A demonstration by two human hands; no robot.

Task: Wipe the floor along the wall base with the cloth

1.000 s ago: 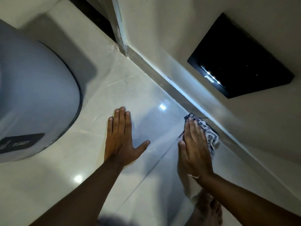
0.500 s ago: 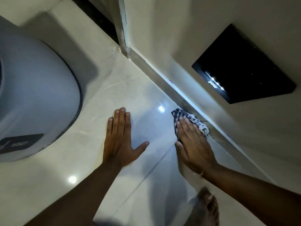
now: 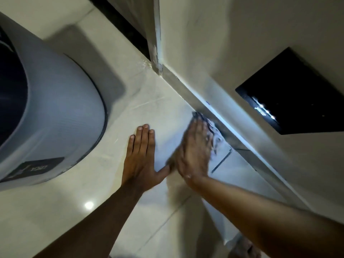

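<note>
right hand flat, pressing cloth by wall base, left hand spread on floor

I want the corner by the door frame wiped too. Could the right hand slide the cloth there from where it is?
Probably yes: the right hand presses the cloth at the skirting, with bare floor ahead.

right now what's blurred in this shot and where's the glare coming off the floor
Head view: the right hand and the cloth under it are smeared by motion blur, the left hand is sharp; a small bright glare spot sits on the glossy floor tile; the wide lens bends the wall base.
</note>
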